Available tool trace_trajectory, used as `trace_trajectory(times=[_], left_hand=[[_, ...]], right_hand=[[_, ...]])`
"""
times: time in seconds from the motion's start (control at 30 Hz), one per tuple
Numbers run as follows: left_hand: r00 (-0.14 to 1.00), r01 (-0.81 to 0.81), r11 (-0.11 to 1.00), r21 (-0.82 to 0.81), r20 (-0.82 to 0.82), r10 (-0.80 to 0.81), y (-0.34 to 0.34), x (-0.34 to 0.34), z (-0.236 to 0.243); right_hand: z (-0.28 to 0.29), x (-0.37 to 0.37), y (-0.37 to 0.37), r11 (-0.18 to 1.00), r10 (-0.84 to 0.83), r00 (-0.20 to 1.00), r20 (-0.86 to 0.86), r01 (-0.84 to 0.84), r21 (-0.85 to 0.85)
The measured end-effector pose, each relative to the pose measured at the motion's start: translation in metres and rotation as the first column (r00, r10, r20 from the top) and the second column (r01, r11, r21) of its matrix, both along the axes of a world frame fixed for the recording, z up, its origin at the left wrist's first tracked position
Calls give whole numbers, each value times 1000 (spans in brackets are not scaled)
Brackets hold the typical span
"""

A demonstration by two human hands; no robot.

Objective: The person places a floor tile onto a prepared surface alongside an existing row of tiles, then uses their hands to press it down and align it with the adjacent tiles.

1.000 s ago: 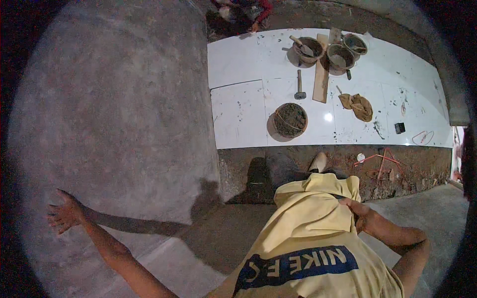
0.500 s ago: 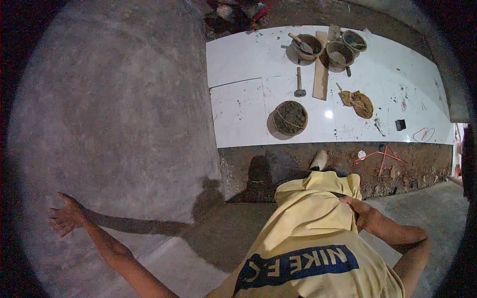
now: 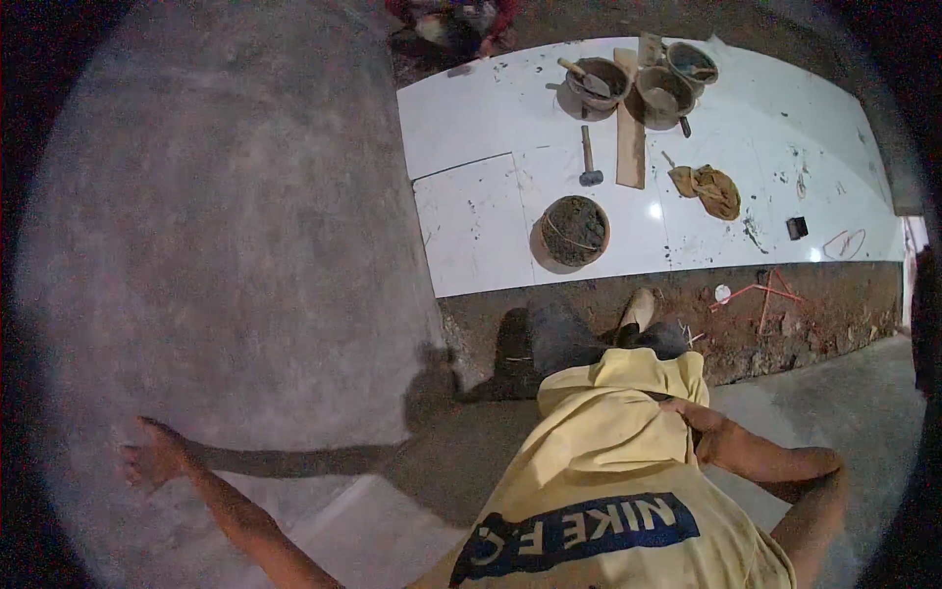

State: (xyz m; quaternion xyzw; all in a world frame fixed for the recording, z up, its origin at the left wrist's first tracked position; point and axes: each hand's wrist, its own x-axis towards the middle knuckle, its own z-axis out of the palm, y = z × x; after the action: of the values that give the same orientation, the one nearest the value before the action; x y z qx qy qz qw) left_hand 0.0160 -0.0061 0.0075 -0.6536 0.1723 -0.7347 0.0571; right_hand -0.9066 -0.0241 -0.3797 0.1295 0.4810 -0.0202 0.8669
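My left hand (image 3: pixel 155 457) is stretched out at the far left, in front of a grey concrete surface (image 3: pixel 226 236). It looks empty; its fingers are slightly blurred but apart. Whether it touches the concrete I cannot tell. At my waist, my right hand (image 3: pixel 692 420) is closed on a fold of my yellow shirt (image 3: pixel 608 442), with most of its fingers hidden by the cloth. Ahead of me lie white tiles (image 3: pixel 471 221). Nearest on them stands a bucket of dark mortar (image 3: pixel 574 233), and a mallet (image 3: pixel 589 162) lies behind it.
Farther back are a bucket with a trowel (image 3: pixel 599 83), two more buckets (image 3: pixel 667 93) (image 3: pixel 693 64) and a wooden board (image 3: pixel 631 147). A brown cloth (image 3: pixel 711 191) and a small black block (image 3: pixel 797 228) lie rightward. Red string (image 3: pixel 770 294) crosses the bare soil strip (image 3: pixel 824 314).
My left hand has moved a little right and lower, its fingers less widely spread. My right hand stays at the shirt. The view has shifted slightly.
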Motion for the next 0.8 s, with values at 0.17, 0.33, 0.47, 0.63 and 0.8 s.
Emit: trace_trajectory(times=[0.17, 0.33, 0.47, 0.63, 0.8], left_hand=[[999, -31, 999, 9, 16, 31, 8, 6, -3], [681, -728, 685, -2, 113, 724, -2, -8, -12], [661, -750, 661, 28, -14, 750, 12, 3, -6], [682, -724, 690, 4, 155, 714, 13, 17, -7], [853, -522, 846, 105, 73, 517, 32, 31, 5]], right_hand=[[-6, 9, 12, 999, -31, 999, 23, 30, 38], [-14, 24, 20, 996, -46, 998, 46, 42, 79], [-23, 41, 25, 995, -33, 998, 62, 27, 95], [-33, 73, 25, 993, -23, 996, 89, 13, 114], [-43, 120, 28, 991, 3, 997, 81, -14, 135]])
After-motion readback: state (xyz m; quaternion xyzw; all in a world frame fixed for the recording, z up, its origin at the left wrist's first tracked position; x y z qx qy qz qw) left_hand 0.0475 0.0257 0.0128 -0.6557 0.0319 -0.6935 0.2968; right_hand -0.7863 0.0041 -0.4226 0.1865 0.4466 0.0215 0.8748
